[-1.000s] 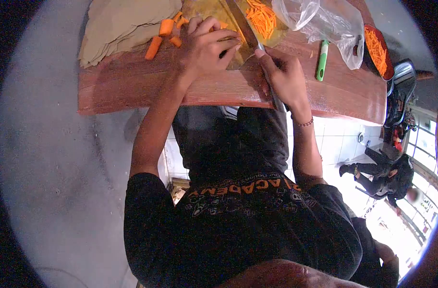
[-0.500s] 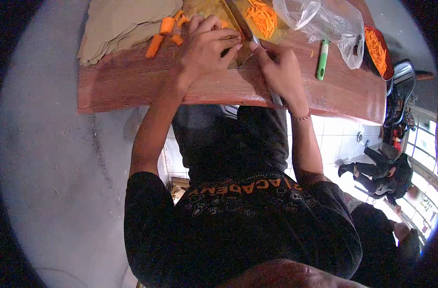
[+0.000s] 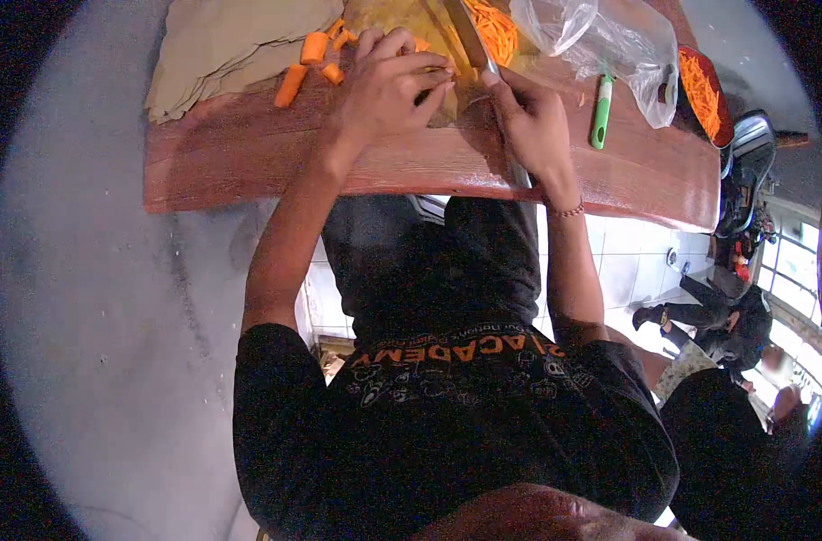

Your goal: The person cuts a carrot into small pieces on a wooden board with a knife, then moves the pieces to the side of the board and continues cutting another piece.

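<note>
My right hand (image 3: 535, 131) grips a kitchen knife (image 3: 468, 36), its blade pointing away from me over a yellowish cutting board (image 3: 375, 13). On the board, my left hand (image 3: 391, 90) is curled with bent fingers, pressing down on carrot (image 3: 422, 43), which shows only in part beyond the knuckles. The blade lies just right of those fingertips, apart from them. Thin carrot strips (image 3: 496, 36) are heaped right of the blade. Left of my left hand lie carrot chunks (image 3: 315, 47) and a longer carrot piece (image 3: 290, 86).
A green-handled tool (image 3: 601, 113) lies on the wooden table (image 3: 411, 167), near a clear plastic bag (image 3: 632, 54). At the right edge stands a red container (image 3: 726, 135) of carrot strips. Brownish sheet material (image 3: 240, 45) covers the left corner. Other people are at the lower right.
My right hand and the knife have shifted slightly right, opening a gap between blade and left fingertips. My left hand has stayed nearly still. A person at the lower right has moved.
</note>
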A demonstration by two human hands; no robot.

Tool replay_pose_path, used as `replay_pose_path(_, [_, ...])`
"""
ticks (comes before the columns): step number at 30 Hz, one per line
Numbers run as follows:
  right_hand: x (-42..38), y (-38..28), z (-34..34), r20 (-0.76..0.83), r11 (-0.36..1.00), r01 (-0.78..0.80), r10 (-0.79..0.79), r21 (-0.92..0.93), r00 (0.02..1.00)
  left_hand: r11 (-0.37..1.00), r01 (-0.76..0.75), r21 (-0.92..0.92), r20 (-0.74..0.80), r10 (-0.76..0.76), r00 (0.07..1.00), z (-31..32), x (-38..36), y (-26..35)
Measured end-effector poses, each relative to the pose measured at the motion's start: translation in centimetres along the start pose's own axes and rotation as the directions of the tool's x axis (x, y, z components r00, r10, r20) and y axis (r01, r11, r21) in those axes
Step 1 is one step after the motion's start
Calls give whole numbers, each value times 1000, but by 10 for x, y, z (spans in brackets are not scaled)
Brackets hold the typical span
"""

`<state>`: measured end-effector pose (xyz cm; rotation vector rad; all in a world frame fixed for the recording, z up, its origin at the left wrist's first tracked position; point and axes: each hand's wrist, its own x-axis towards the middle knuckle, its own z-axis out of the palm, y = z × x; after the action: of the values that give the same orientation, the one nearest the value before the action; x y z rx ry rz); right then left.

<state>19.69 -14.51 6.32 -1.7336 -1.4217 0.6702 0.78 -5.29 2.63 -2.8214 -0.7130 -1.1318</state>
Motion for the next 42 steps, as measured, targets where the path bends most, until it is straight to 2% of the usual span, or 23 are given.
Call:
replay_pose_path(2, [-8, -3, -3, 9, 1000, 7, -7, 10, 1000, 999, 40, -15, 41, -40, 998, 2, -3, 1])
replay_pose_path(4, [-14, -13, -7, 87, 986, -166, 163, 32, 983, 996, 81, -24, 83, -79, 993, 1, -3, 1])
replay_pose_path(7, [-17, -12, -2, 70, 993, -104, 100, 63, 993, 996, 82, -15, 89, -81, 993, -2, -3, 2])
replay_pose_path(11, [-20, -13, 2, 58, 995, -100, 99, 23, 993, 998, 53, -16, 71, -52, 996, 0, -3, 0])
replay_pose_path(17, [-22, -20, 0, 93, 983, -182, 180, 12, 979, 999, 40, 13, 63, -41, 997, 0, -3, 1])
replay_pose_path(20, [-19, -16, 3, 67, 996, -89, 88, 11, 994, 1000, 24, 14, 43, -24, 999, -2, 0, 3])
replay_pose_path(22, [-11, -8, 5, 78, 997, -15, 20, -76, 997, 1000, 3, 15, 23, -4, 1000, -4, 0, 4])
replay_pose_path(25, [4, -5, 12, 52, 997, -2, 6, -82, 999, 1000, 19, -7, 31, -19, 999, -5, 1, 5])
replay_pose_path(29, [32, -4, 24, 9, 991, -9, 10, -136, 1000, 998, -26, 62, 11, 26, 1000, -1, -4, -2])
replay_pose_path(31, [40, -2, 30, -50, 982, 70, -80, -177, 996, 996, -35, 80, 11, 34, 999, -3, -4, -6])
replay_pose_path(32, [41, -1, 29, -50, 982, 71, -81, -174, 996, 998, -30, 48, -39, 32, 999, -3, -4, -8])
replay_pose_path(34, [38, 0, 19, -16, 999, 18, -18, -28, 1000, 1000, -26, 14, -85, 27, 996, -2, -5, -12])
replay_pose_path(37, [25, -1, 6, -8, 999, 8, -8, -45, 1000, 998, 20, -65, -81, -25, 996, -4, -6, -16])
replay_pose_path(39, [12, -6, 0, -21, 999, -15, 14, -31, 1000, 998, 47, -32, -38, -48, 998, -6, -5, -16])
replay_pose_path(41, [0, -14, -5, 49, 993, -116, 116, 3, 992, 998, 55, -20, -33, -56, 998, -5, -5, -17])
replay_pose_path(42, [-6, -18, -5, 51, 993, -118, 118, 4, 992, 998, 61, -3, -34, -61, 998, -4, -5, -17])
